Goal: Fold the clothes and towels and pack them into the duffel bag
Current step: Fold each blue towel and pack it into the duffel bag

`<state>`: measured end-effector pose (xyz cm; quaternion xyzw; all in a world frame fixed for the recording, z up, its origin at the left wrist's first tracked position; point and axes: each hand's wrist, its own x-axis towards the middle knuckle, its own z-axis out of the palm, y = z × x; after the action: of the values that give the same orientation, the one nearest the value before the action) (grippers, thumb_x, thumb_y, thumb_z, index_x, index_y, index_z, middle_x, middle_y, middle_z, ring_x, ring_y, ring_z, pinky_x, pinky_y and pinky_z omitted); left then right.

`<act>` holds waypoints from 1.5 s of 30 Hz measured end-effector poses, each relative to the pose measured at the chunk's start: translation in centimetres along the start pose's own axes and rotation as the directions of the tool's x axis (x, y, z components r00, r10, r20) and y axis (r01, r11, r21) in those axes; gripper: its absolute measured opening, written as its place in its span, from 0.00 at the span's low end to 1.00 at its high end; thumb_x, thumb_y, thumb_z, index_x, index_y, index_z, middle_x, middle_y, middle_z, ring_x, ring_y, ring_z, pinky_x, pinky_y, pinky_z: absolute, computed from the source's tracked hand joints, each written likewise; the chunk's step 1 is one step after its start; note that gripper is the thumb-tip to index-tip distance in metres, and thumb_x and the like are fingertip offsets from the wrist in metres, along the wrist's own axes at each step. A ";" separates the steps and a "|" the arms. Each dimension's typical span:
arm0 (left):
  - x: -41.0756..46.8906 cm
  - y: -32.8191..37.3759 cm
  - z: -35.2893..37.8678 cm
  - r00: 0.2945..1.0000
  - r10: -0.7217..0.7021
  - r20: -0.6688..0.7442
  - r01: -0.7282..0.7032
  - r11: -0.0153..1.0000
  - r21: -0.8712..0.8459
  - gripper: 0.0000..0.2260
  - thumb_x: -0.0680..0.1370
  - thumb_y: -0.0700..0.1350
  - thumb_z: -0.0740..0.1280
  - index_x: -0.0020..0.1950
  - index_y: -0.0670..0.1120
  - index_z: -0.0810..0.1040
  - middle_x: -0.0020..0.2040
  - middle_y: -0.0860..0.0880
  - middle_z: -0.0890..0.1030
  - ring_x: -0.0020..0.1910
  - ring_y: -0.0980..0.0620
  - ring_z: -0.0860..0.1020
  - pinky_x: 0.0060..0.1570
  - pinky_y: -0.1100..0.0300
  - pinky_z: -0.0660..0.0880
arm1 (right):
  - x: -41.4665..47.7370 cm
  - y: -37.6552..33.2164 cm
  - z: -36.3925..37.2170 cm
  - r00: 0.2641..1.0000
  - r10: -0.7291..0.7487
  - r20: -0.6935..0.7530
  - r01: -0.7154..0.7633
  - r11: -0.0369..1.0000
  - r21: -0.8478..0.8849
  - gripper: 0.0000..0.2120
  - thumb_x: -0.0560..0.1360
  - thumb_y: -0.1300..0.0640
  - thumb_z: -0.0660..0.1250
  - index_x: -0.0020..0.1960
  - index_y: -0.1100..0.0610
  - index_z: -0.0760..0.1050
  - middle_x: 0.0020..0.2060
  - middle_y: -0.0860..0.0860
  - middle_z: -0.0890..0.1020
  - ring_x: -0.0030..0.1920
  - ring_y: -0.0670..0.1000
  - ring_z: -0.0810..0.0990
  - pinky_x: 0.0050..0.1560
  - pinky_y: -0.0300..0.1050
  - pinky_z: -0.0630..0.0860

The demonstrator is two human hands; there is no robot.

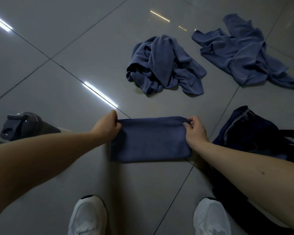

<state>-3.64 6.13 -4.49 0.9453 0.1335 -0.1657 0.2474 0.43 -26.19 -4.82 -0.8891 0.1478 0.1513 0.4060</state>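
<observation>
**Folded towel** [150, 141], flat on the tiled floor [58, 48], just beside the duffel bag [248, 133] at our right. Our left hand [107, 125] pinches its far-left corner and our right hand [194, 131] its far-right corner, both closed on cloth. We judge it light, soft and limp — best carried by two corners or scooped from beneath, lest the fold slump open. Its long axis runs left to right between our hands, with the far edge facing the crumpled cloth [165, 65].
</observation>
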 end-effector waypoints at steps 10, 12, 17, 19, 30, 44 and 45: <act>-0.8 2.5 -0.2 0.998 0.022 -0.051 -0.008 0.963 0.271 0.24 0.73 0.40 0.63 0.70 0.43 0.66 0.73 0.43 0.63 0.70 0.41 0.64 0.69 0.47 0.64 | 1.1 -1.2 0.3 0.997 0.058 -0.059 -0.064 0.992 -0.113 0.21 0.77 0.47 0.68 0.65 0.56 0.70 0.56 0.52 0.78 0.57 0.56 0.77 0.54 0.48 0.73; -1.8 4.7 0.9 0.995 0.048 -0.090 -0.024 0.969 0.247 0.25 0.75 0.42 0.61 0.73 0.45 0.64 0.78 0.44 0.58 0.74 0.42 0.59 0.74 0.47 0.57 | 0.0 -0.4 0.3 0.992 0.076 -0.101 -0.097 0.969 -0.229 0.29 0.76 0.44 0.69 0.70 0.57 0.67 0.65 0.56 0.73 0.66 0.58 0.72 0.64 0.54 0.70; -4.6 9.3 7.4 0.998 -0.014 -0.061 0.025 0.984 0.178 0.31 0.82 0.55 0.52 0.81 0.45 0.48 0.82 0.46 0.43 0.80 0.45 0.41 0.78 0.46 0.38 | -2.9 1.8 1.0 0.951 0.309 -0.027 -0.304 0.909 -0.285 0.36 0.70 0.40 0.74 0.68 0.61 0.68 0.65 0.59 0.74 0.64 0.63 0.74 0.61 0.54 0.74; -4.6 8.4 9.6 0.998 -0.039 -0.053 0.051 0.967 0.250 0.34 0.81 0.62 0.48 0.81 0.46 0.41 0.81 0.45 0.37 0.79 0.46 0.35 0.76 0.42 0.33 | -3.5 2.7 1.2 0.936 0.353 0.005 -0.336 0.896 -0.290 0.32 0.70 0.43 0.75 0.65 0.61 0.70 0.62 0.59 0.78 0.59 0.63 0.78 0.53 0.50 0.75; -4.7 6.8 11.5 0.992 0.047 -0.114 -0.010 0.952 0.307 0.34 0.82 0.60 0.50 0.81 0.46 0.42 0.81 0.43 0.40 0.80 0.44 0.38 0.77 0.44 0.36 | -4.1 3.8 0.2 0.898 0.405 0.170 -0.375 0.908 -0.185 0.09 0.68 0.59 0.75 0.47 0.60 0.81 0.43 0.56 0.83 0.42 0.56 0.81 0.38 0.42 0.74; -10.6 14.0 15.0 0.948 0.306 -0.090 -0.285 0.939 0.193 0.15 0.67 0.49 0.75 0.49 0.47 0.76 0.46 0.48 0.76 0.45 0.45 0.75 0.42 0.52 0.70 | -3.6 1.9 -1.1 0.700 0.523 0.487 -0.551 0.829 -0.098 0.08 0.78 0.54 0.64 0.50 0.59 0.74 0.36 0.58 0.78 0.28 0.52 0.73 0.26 0.41 0.68; -10.7 13.9 15.1 0.941 0.315 -0.126 -0.289 0.939 0.187 0.12 0.67 0.47 0.75 0.46 0.47 0.76 0.43 0.48 0.76 0.42 0.45 0.75 0.40 0.53 0.69 | -3.5 1.8 -1.0 0.709 0.512 0.485 -0.552 0.831 -0.071 0.08 0.78 0.54 0.65 0.49 0.59 0.74 0.36 0.57 0.78 0.29 0.52 0.74 0.27 0.42 0.68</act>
<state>-12.45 -15.11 -7.02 0.9818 -0.0091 -0.0628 0.1792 -3.30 -27.61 -3.99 -0.7246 0.2968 0.4732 0.4036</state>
